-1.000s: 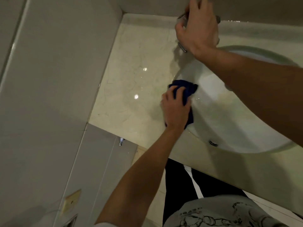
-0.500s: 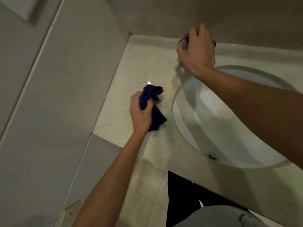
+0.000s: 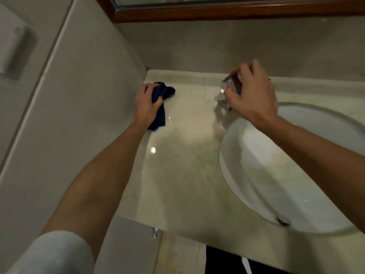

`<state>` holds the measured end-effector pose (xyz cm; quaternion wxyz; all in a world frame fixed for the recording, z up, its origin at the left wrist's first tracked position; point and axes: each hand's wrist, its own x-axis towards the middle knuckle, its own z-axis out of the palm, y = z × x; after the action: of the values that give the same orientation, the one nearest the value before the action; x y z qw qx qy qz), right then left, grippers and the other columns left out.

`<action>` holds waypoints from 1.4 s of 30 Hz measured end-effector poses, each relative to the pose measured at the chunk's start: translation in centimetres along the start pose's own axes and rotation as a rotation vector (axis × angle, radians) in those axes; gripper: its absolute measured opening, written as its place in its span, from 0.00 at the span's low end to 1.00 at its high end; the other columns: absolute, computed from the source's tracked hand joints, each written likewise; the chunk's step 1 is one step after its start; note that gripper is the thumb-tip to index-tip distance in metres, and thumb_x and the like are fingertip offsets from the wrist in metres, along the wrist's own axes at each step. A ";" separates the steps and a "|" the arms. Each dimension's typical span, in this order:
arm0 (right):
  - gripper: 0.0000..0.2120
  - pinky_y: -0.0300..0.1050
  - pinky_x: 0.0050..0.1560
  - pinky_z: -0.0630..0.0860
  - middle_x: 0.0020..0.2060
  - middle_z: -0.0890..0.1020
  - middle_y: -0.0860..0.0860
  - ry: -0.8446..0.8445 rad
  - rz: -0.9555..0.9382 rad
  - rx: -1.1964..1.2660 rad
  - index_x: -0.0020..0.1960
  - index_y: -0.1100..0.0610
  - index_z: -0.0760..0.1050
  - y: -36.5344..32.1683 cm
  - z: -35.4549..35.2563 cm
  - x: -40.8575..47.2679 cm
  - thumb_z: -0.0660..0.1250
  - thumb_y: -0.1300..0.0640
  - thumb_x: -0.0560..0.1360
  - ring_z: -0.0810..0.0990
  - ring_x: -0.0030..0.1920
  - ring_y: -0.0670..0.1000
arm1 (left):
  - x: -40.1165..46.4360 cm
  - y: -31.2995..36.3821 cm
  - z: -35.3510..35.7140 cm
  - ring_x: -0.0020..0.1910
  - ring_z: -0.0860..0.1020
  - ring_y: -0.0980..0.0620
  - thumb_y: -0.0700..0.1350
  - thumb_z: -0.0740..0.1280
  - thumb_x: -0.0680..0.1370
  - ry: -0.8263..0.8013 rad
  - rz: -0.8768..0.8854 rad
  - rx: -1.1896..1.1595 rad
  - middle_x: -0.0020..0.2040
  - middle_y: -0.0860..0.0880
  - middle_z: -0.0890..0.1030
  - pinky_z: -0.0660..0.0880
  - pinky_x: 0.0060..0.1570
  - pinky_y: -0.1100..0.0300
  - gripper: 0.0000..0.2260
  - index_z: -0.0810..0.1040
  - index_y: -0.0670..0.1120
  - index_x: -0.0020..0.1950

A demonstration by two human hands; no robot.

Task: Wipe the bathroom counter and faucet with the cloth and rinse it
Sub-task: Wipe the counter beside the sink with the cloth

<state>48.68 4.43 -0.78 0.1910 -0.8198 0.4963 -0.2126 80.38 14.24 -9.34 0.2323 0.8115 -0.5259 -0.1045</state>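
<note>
Far left, a pale fixture [image 3: 14, 46] hangs on the side wall [image 3: 79, 115]; blurred, kind not clear.

Your left hand [image 3: 147, 103] sits at the far left corner of the counter [image 3: 187, 165], just beside the side wall. Fingers curled around the dark blue cloth [image 3: 161, 103], gripping it in a bunch. The cloth is crumpled; its long axis runs roughly near to far, one lobe sticking out past your fingers toward the far right, the tail trailing back toward you along the wrist. It lies on the marble surface.

Middle: bare wet-looking marble with light glints, between the cloth and the basin.

Your right hand [image 3: 249, 95] is on the chrome faucet [image 3: 229, 91] at the far rim of the sink [image 3: 276, 184]. Fingers curled over the top of it, thumb at its left side; most of the metal is hidden under your palm, so which way the spout points is not clear.

Right: the white oval sink is set into the counter, drain [image 3: 283, 221] at its near side. A wood-framed mirror [image 3: 217, 10] runs along the top edge.
</note>
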 end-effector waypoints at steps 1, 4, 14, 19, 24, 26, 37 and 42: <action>0.16 0.53 0.51 0.76 0.57 0.73 0.55 0.003 0.004 -0.002 0.60 0.56 0.74 0.0 0.1 0.0 0.64 0.47 0.77 0.74 0.57 0.55 | 1.5 0.2 0.9 0.63 0.74 0.41 0.45 0.66 0.79 0.001 0.011 0.003 0.64 0.41 0.76 0.69 0.64 0.54 0.18 0.75 0.42 0.69; 0.17 0.49 0.48 0.74 0.57 0.73 0.55 0.020 0.025 -0.015 0.62 0.56 0.74 -0.2 0.3 0.1 0.64 0.48 0.77 0.75 0.56 0.55 | 4.7 2.3 3.6 0.65 0.73 0.41 0.49 0.64 0.81 0.029 0.038 0.035 0.67 0.41 0.76 0.68 0.65 0.50 0.20 0.73 0.42 0.72; 0.18 0.46 0.47 0.71 0.58 0.73 0.55 0.030 0.043 -0.028 0.61 0.56 0.73 -0.7 0.4 0.0 0.61 0.47 0.76 0.75 0.55 0.54 | 5.3 6.7 6.7 0.68 0.72 0.42 0.54 0.61 0.82 -0.064 0.332 0.112 0.71 0.43 0.75 0.68 0.69 0.49 0.23 0.74 0.45 0.74; 0.18 0.51 0.49 0.79 0.58 0.73 0.55 0.022 0.037 -0.035 0.61 0.55 0.72 -0.7 0.3 0.0 0.62 0.45 0.76 0.76 0.54 0.54 | 4.4 7.7 6.6 0.69 0.74 0.40 0.53 0.63 0.81 -0.171 0.503 0.076 0.71 0.42 0.76 0.69 0.70 0.46 0.23 0.76 0.43 0.72; 0.18 0.53 0.49 0.78 0.58 0.73 0.56 0.025 0.033 -0.023 0.61 0.56 0.73 -0.7 0.0 -0.2 0.62 0.46 0.77 0.75 0.55 0.56 | 1.7 7.2 6.1 0.69 0.74 0.41 0.51 0.66 0.80 -0.218 0.598 0.046 0.70 0.44 0.77 0.68 0.71 0.49 0.22 0.77 0.43 0.71; 0.18 0.53 0.49 0.77 0.58 0.73 0.56 0.020 0.031 -0.027 0.61 0.57 0.73 -0.7 0.0 -0.2 0.62 0.46 0.77 0.75 0.56 0.56 | 0.2 6.9 6.0 0.69 0.73 0.41 0.51 0.66 0.79 -0.226 0.614 0.050 0.70 0.44 0.77 0.68 0.72 0.48 0.22 0.78 0.43 0.71; 0.18 0.52 0.53 0.78 0.59 0.73 0.56 0.033 0.001 -0.057 0.61 0.57 0.72 -0.7 0.1 -0.4 0.60 0.46 0.77 0.74 0.58 0.55 | -11.7 14.5 10.1 0.60 0.77 0.39 0.50 0.70 0.73 -0.191 0.474 -0.003 0.62 0.44 0.82 0.75 0.58 0.44 0.20 0.83 0.44 0.62; 0.18 0.52 0.55 0.79 0.61 0.73 0.56 0.012 -0.007 -0.041 0.62 0.57 0.72 -0.3 0.0 -0.3 0.62 0.46 0.79 0.75 0.60 0.54 | -14.8 20.7 12.4 0.57 0.78 0.37 0.46 0.76 0.70 -0.287 0.454 -0.120 0.60 0.41 0.83 0.75 0.57 0.46 0.21 0.83 0.43 0.62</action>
<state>48.79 4.84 -0.66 0.1703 -0.8241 0.4986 -0.2079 52.29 17.27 -11.18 0.2205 0.6345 -0.7148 -0.1947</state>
